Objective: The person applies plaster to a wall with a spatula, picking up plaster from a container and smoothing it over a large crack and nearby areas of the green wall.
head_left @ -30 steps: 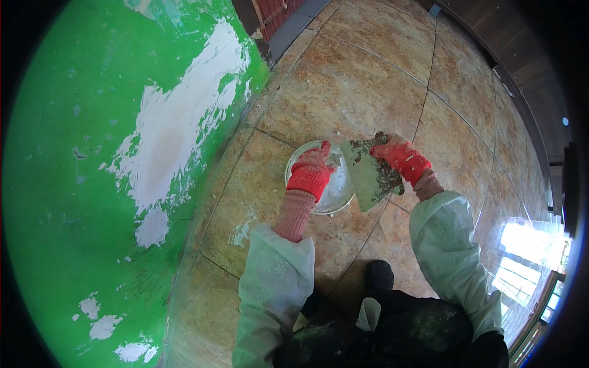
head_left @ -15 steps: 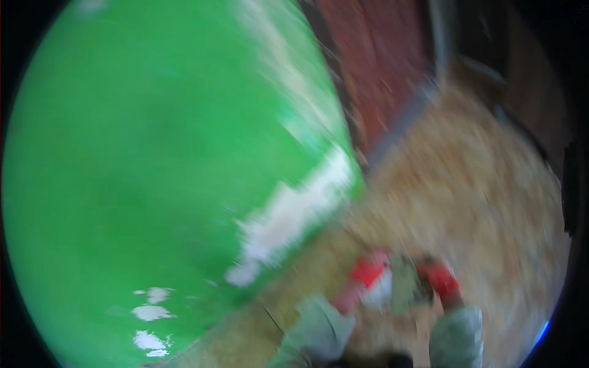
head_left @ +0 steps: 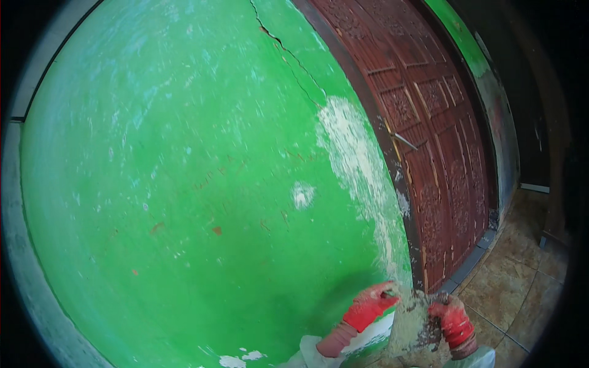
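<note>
My left hand (head_left: 371, 305), in a red glove, is closed with its fingertips at the upper left of a flat, pale, putty-smeared piece (head_left: 410, 322). My right hand (head_left: 453, 318), gloved in the same red, curls its fingers around the dark, crusted right side of that piece. Whether this dark part is a separate tool, I cannot tell. Below my left hand shows a smooth white surface (head_left: 375, 333). Both hands are low in the view, in front of the green wall (head_left: 184, 153) and the foot of the door frame.
A long off-white filler patch (head_left: 356, 156) runs down the wall beside the door frame, below a jagged crack (head_left: 279, 42). A carved brown door (head_left: 423, 122) with a metal handle (head_left: 406, 142) stands at the right. Brown tiles (head_left: 500, 288) cover the floor.
The view has swung up from floor and lower wall to wall and door, and is sharper. Both hands still hold the smeared piece, now lower in the picture.
</note>
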Available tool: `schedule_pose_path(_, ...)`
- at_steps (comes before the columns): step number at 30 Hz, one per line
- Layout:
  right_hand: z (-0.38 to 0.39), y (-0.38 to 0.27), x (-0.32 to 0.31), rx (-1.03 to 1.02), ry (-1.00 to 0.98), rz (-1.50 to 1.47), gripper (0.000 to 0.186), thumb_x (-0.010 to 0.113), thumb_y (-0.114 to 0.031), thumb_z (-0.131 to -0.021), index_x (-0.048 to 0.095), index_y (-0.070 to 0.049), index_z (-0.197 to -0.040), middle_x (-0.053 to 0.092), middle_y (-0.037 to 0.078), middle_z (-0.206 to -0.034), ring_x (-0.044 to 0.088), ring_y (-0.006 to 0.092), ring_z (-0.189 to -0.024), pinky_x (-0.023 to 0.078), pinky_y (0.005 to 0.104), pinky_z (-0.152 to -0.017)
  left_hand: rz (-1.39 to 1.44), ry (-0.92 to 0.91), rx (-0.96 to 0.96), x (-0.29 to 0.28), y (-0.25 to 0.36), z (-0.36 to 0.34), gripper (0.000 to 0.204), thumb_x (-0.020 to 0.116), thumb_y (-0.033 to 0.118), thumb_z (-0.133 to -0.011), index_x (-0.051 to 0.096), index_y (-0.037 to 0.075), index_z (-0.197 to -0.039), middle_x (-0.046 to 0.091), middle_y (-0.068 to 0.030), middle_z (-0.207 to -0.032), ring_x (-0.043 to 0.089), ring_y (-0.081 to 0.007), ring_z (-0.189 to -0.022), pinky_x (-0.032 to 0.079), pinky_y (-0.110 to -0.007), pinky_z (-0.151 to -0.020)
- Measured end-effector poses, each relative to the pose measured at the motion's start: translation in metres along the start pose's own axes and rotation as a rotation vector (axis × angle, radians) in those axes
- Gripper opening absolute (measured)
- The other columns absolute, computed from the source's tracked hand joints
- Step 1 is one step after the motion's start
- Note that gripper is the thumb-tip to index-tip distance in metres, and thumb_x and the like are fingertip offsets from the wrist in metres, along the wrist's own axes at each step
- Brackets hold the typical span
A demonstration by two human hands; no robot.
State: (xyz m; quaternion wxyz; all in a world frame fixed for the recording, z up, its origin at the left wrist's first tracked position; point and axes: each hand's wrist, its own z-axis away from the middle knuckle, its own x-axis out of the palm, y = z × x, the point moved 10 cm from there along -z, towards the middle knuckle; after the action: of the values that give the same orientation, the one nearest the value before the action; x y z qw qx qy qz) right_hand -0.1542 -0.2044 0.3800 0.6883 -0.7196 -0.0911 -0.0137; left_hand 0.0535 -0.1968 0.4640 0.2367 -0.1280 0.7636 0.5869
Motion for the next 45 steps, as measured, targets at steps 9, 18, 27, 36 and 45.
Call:
schedule_pose_path(9, -0.018, -0.324, 0.078, -0.371, -0.119, 0.001, 0.014, 0.063, -0.014, -0.076, 0.064, -0.004, -0.086, 0.059, -0.001, -0.068, 0.054, 0.0097, -0.059, 0.044, 0.0262, -0.056, 0.097, 0.345, 0.464, -0.183, 0.256, -0.061, 0.033, 0.070, 0.020, -0.080, 0.062, 0.005, -0.108, 0.057, 0.0019, -0.076, 0.047, -0.0049, -0.060, 0.041, -0.020, -0.050)
schedule_pose_path(18, -0.004, -0.496, 0.153, -0.286, -0.104, -0.096, 0.023, 0.067, -0.013, -0.076, 0.065, -0.002, -0.096, 0.066, 0.003, -0.083, 0.058, 0.0101, -0.072, 0.047, 0.0268, -0.067, 0.013, 0.496, 0.230, -0.312, 0.409, -0.072, 0.031, 0.071, 0.023, -0.078, 0.064, 0.006, -0.104, 0.061, 0.0030, -0.076, 0.043, -0.0037, -0.054, 0.038, -0.019, -0.047)
schedule_pose_path(27, -0.015, -0.614, 0.206, -0.196, -0.107, -0.049, 0.027, 0.066, -0.017, -0.078, 0.064, 0.000, -0.100, 0.067, 0.007, -0.086, 0.060, 0.0117, -0.077, 0.048, 0.0285, -0.071, 0.192, 0.788, 0.195, -0.426, 0.497, -0.083, 0.028, 0.075, 0.018, -0.074, 0.066, 0.004, -0.098, 0.062, 0.0021, -0.077, 0.049, -0.0041, -0.057, 0.039, -0.020, -0.048)
schedule_pose_path(36, -0.007, -0.607, 0.174, -0.030, -0.062, -0.008, 0.019, 0.065, -0.013, -0.076, 0.065, -0.002, -0.091, 0.062, 0.000, -0.076, 0.056, 0.0114, -0.068, 0.046, 0.0283, -0.065, -0.173, 0.966, 0.417, -0.441, 0.522, -0.131, 0.023, 0.071, 0.012, -0.076, 0.066, 0.003, -0.096, 0.065, -0.0093, -0.085, 0.060, -0.0169, -0.068, 0.047, -0.028, -0.059)
schedule_pose_path(45, -0.038, -0.562, 0.119, 0.143, -0.132, -0.050, 0.019, 0.069, -0.013, -0.073, 0.064, -0.003, -0.088, 0.062, 0.000, -0.077, 0.056, 0.0109, -0.070, 0.045, 0.0275, -0.065, -0.163, 1.078, 0.461, -0.436, 0.509, -0.141, 0.020, 0.064, 0.001, -0.080, 0.061, 0.002, -0.100, 0.062, -0.0124, -0.091, 0.063, -0.0214, -0.080, 0.050, -0.032, -0.072)
